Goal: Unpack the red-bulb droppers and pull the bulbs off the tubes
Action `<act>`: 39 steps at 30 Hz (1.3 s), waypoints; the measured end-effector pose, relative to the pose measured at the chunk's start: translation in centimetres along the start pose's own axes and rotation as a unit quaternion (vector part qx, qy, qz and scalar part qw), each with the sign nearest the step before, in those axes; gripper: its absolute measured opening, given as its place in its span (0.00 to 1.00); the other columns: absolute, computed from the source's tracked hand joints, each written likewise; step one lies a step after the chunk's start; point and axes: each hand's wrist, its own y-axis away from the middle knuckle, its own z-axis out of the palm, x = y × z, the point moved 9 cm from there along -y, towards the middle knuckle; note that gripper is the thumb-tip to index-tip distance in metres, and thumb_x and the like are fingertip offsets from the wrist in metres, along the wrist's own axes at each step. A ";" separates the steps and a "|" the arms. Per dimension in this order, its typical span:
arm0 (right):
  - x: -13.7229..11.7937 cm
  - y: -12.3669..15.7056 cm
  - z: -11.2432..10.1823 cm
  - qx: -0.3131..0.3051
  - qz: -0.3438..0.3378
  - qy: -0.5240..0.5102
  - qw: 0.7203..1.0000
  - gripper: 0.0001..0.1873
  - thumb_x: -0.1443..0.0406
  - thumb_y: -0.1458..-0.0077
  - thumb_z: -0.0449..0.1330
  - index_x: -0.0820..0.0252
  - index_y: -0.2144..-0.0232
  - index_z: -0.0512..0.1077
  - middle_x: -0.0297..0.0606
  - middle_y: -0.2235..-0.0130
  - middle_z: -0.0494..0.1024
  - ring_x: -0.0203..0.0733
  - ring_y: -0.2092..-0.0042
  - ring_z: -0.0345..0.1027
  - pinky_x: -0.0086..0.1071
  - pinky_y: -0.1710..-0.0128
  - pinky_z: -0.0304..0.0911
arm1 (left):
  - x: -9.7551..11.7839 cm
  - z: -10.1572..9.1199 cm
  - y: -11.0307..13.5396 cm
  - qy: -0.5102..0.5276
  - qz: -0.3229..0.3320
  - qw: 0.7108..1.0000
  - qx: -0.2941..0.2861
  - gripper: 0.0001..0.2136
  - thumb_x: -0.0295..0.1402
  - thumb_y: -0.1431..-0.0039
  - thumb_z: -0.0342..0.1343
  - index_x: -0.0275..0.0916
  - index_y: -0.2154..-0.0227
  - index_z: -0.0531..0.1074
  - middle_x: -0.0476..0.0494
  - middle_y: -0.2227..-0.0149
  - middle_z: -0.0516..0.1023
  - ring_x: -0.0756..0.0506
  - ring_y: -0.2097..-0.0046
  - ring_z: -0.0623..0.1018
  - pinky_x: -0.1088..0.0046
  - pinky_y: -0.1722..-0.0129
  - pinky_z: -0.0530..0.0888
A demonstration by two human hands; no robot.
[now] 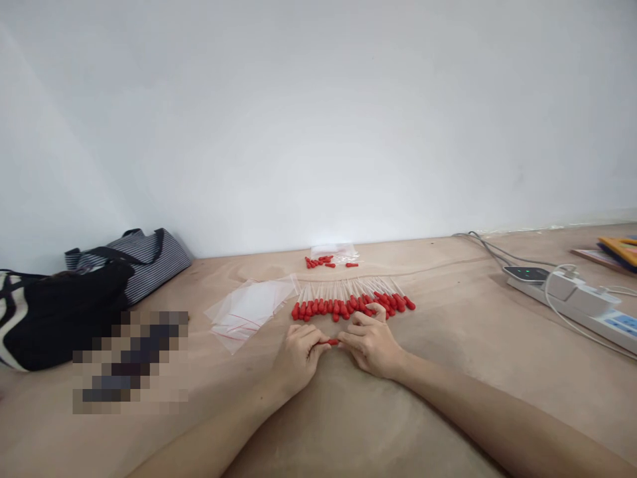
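Observation:
Just in front of me, my left hand (300,346) pinches one end of a red rubber dropper bulb (332,342). Meeting it from the other side, my right hand (374,342) has thumb and finger closed at the bulb's other end; whether a tube is between those fingers is hidden. Right behind both hands lies a row of droppers (343,307), red bulbs toward me and pale thin tubes pointing to the wall. Some of their bulbs are partly covered by my right hand. Farther back are loose red bulbs (318,262) and several thin clear tubes (348,256).
Clear zip bags (249,309) lie left of the droppers, and another plastic bag (332,250) is near the wall. Black bag (64,312) and striped bag (154,265) stand at left, near a blurred dark object (134,362). A power strip (587,309) with cables is at right.

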 end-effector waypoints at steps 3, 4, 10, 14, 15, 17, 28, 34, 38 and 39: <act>0.1 0.0 0.0 -0.001 0.004 -0.007 1.000 0.08 0.66 0.47 0.52 0.57 0.76 0.69 0.28 0.82 0.67 0.34 0.69 0.55 0.41 0.55 0.37 | 0.1 -0.1 0.0 -0.001 0.001 1.000 0.000 0.08 0.30 0.43 0.48 0.38 0.76 0.69 0.50 0.76 0.73 0.50 0.71 0.71 0.70 0.65 0.61; 0.1 0.0 0.0 -0.001 0.005 -0.010 1.000 0.09 0.66 0.47 0.52 0.57 0.76 0.69 0.28 0.82 0.67 0.33 0.69 0.55 0.41 0.55 0.37 | 0.1 -0.2 0.0 -0.002 0.001 1.000 -0.001 0.09 0.30 0.43 0.47 0.38 0.76 0.69 0.50 0.76 0.73 0.50 0.71 0.71 0.70 0.65 0.61; 0.1 -0.1 0.0 -0.005 0.009 -0.015 1.000 0.10 0.66 0.47 0.52 0.58 0.78 0.68 0.29 0.82 0.67 0.34 0.70 0.54 0.42 0.56 0.37 | 0.0 -0.1 0.0 -0.011 -0.006 1.000 -0.006 0.10 0.31 0.42 0.46 0.39 0.75 0.70 0.50 0.77 0.73 0.50 0.71 0.71 0.69 0.65 0.60; 0.3 0.0 0.3 -0.018 0.016 -0.014 1.000 0.10 0.66 0.47 0.52 0.58 0.77 0.69 0.29 0.82 0.68 0.34 0.69 0.54 0.41 0.56 0.37 | -0.3 -0.1 0.1 0.004 -0.026 1.000 -0.013 0.09 0.30 0.43 0.47 0.39 0.75 0.70 0.50 0.75 0.74 0.50 0.71 0.71 0.70 0.65 0.61; 0.3 0.0 0.4 -0.020 0.018 -0.014 1.000 0.09 0.66 0.47 0.52 0.57 0.77 0.69 0.29 0.81 0.68 0.34 0.69 0.54 0.41 0.56 0.37 | -0.3 -0.1 0.0 0.009 -0.032 0.999 -0.014 0.09 0.29 0.44 0.47 0.39 0.75 0.70 0.50 0.75 0.74 0.50 0.71 0.71 0.70 0.66 0.61; 0.3 0.0 0.5 -0.023 0.019 -0.014 0.999 0.09 0.66 0.47 0.52 0.57 0.76 0.69 0.29 0.81 0.68 0.34 0.69 0.54 0.41 0.56 0.37 | -0.3 -0.2 0.0 0.018 -0.042 0.999 -0.015 0.09 0.29 0.44 0.48 0.39 0.76 0.70 0.49 0.75 0.74 0.49 0.71 0.71 0.71 0.67 0.62; 1.9 0.7 -0.4 -0.014 0.069 -0.001 0.997 0.10 0.66 0.46 0.51 0.57 0.75 0.71 0.31 0.79 0.70 0.35 0.69 0.56 0.40 0.56 0.39 | -2.5 -2.1 0.4 0.031 -0.097 0.994 0.028 0.09 0.30 0.44 0.46 0.39 0.74 0.70 0.48 0.74 0.73 0.49 0.71 0.72 0.74 0.71 0.68; 2.5 1.2 0.1 -0.023 0.093 -0.024 0.995 0.17 0.73 0.48 0.48 0.59 0.56 0.67 0.36 0.70 0.73 0.36 0.66 0.60 0.37 0.60 0.43 | -3.9 -3.2 1.0 0.001 -0.128 0.990 0.058 0.08 0.30 0.47 0.47 0.38 0.69 0.72 0.46 0.70 0.72 0.51 0.72 0.72 0.77 0.75 0.68; 1.8 0.8 0.5 -0.002 0.091 -0.057 0.994 0.18 0.74 0.47 0.46 0.60 0.56 0.67 0.37 0.69 0.73 0.35 0.66 0.62 0.34 0.61 0.46 | -4.3 -3.9 1.5 -0.033 -0.119 0.989 0.076 0.12 0.28 0.47 0.45 0.38 0.64 0.72 0.46 0.70 0.70 0.50 0.71 0.72 0.76 0.74 0.70; 1.5 0.6 0.6 0.005 0.087 -0.062 0.994 0.17 0.74 0.47 0.46 0.60 0.57 0.67 0.37 0.69 0.73 0.35 0.66 0.62 0.34 0.61 0.46 | -4.3 -4.2 1.5 -0.037 -0.114 0.990 0.080 0.12 0.28 0.48 0.45 0.37 0.63 0.71 0.46 0.71 0.70 0.50 0.72 0.72 0.76 0.74 0.70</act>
